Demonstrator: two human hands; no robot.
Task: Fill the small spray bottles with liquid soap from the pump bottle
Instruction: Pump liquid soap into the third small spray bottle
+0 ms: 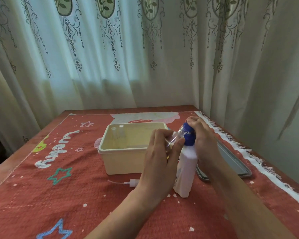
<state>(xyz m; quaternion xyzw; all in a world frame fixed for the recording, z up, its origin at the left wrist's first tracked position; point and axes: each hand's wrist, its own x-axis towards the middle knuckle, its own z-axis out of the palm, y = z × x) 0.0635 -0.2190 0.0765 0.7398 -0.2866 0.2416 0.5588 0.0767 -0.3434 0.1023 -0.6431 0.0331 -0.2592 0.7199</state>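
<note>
In the head view, a small spray bottle [174,138] is pinched in the fingers and thumb of the left hand [160,152], just to the right of the cream box [123,161]. It is tilted, with its open neck brought up to the blue pump head [188,137]. The pump bottle [186,171] is stood on the red cloth [76,187] against the box's right near corner. Its head is covered by the curled fingers of the right hand [199,133], which is closed over the top of it.

Filling is judged to be under way on this bottle. Little liquid can be made out in it, so most of the work is taken to remain. A loose spray head [129,182], with its thin tube attached, is left on the cloth in front of the box and is not yet screwed back on.

Three small bottles are counted: the one held, and two bottles in the box [118,133], upright in the far left corner. Whether those are filled cannot be told. One pump bottle, one loose spray head, one box and one grey lid [231,161], right of the box, are counted.
</note>
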